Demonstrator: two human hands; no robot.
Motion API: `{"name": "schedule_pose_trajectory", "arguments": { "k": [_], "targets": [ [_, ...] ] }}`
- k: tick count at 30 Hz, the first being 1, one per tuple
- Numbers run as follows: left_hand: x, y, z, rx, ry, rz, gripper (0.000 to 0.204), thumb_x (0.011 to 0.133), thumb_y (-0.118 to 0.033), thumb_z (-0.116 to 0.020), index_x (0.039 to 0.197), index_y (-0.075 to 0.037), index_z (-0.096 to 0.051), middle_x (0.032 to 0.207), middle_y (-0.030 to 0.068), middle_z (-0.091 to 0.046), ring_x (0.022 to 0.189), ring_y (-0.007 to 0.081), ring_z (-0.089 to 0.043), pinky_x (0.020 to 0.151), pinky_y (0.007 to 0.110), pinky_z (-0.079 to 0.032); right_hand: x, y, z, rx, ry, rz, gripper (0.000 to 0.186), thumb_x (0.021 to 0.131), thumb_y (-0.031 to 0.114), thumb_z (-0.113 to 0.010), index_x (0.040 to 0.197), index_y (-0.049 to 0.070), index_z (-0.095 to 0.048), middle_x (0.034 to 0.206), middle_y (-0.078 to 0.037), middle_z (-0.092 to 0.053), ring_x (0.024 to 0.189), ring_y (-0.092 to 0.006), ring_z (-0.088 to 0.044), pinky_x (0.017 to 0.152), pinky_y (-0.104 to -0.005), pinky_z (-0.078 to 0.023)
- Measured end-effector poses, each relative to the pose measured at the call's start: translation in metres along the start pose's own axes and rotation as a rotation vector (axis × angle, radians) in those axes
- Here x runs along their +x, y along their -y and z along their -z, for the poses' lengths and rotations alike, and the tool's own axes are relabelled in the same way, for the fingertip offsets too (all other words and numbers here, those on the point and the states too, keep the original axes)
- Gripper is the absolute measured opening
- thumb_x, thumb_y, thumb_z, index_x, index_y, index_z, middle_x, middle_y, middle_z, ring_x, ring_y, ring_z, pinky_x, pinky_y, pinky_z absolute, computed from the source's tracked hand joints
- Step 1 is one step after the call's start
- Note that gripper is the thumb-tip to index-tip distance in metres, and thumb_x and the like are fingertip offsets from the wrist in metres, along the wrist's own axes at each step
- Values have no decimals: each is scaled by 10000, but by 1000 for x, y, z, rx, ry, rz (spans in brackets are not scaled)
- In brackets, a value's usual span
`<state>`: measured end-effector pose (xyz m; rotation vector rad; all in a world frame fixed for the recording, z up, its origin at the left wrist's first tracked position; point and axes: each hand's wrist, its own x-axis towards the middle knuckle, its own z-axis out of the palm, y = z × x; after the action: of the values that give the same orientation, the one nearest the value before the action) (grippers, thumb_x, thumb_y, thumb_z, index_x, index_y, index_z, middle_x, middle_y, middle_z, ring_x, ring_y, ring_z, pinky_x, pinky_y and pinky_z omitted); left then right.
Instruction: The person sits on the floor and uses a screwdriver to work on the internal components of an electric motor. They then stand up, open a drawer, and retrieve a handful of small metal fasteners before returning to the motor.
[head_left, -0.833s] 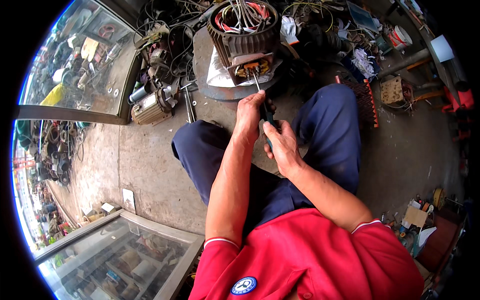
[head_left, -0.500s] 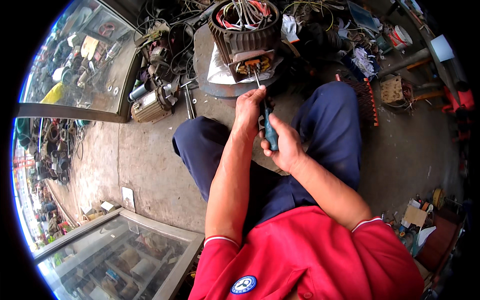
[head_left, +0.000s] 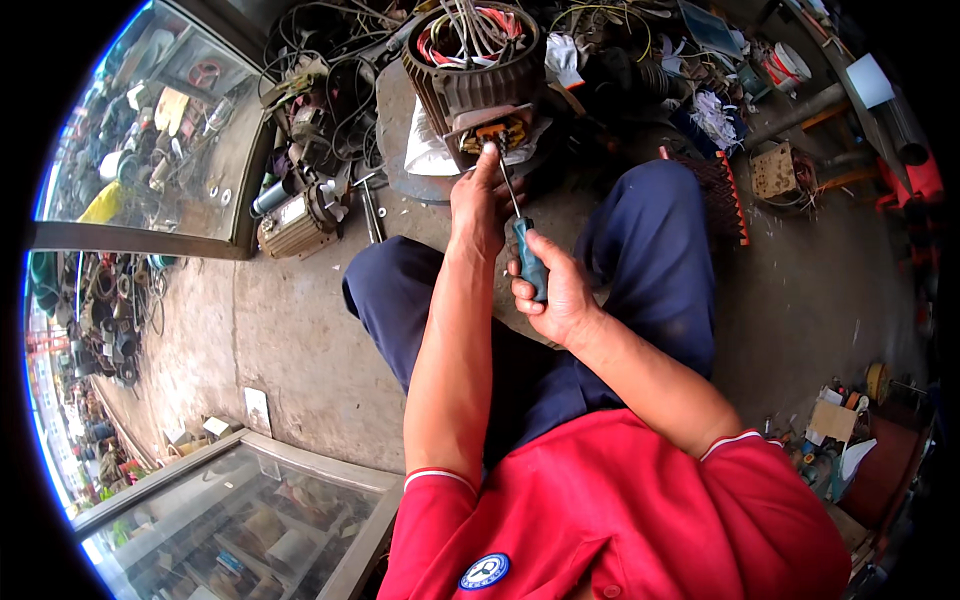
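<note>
My right hand (head_left: pixel 558 292) is wrapped round the teal handle of a screwdriver (head_left: pixel 531 256). Its thin metal shaft slants up to the small terminal box (head_left: pixel 461 147) on the side of a ribbed electric motor (head_left: pixel 455 92). Inside the box sits an orange and yellow terminal block (head_left: pixel 497 133), and the screwdriver's tip is beside it. At the box's lower edge is my left hand (head_left: pixel 477 205), thumb stretched up against the block. Its other fingers are curled and mostly hidden, so what they hold does not show. Red and white wires (head_left: pixel 480 40) rise from the motor's open top.
The motor stands on a round stand (head_left: pixel 400 165) with white cloth (head_left: pixel 428 152) under it. A smaller motor (head_left: pixel 296 224) lies on the floor to the left. Glass cabinets (head_left: pixel 365 520) flank the left side. A red-edged finned part (head_left: pixel 725 200) lies past my right knee.
My left hand has left the screwdriver's shaft and moved up to the terminal block. The right hand still grips the handle, which has shifted slightly left. The whole view has shifted a little.
</note>
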<state>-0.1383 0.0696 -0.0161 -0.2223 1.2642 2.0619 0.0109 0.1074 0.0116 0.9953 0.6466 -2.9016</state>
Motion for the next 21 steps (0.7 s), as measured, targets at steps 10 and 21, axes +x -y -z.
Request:
{"name": "schedule_pose_trajectory", "arguments": {
  "k": [10,21],
  "targets": [
    [39,4,1,-177,-51,-8,647,827,-460,-690,1213,18,-487,1038,159,-624,948,275,-638,787,377,-519,-5,-4,-10,-313,-173,231,227,896,215,-650,975,83,-483,835,-21,-518,599,-109,-528,395,-217,-352],
    [43,7,10,-117,-22,-32,695,814,-470,-696,1242,31,-474,1085,159,-621,985,288,-634,868,400,-484,8,-2,2,-517,-164,190,237,959,325,-538,969,89,-520,748,-21,-541,553,-114,-516,430,-229,-376]
  ]
}}
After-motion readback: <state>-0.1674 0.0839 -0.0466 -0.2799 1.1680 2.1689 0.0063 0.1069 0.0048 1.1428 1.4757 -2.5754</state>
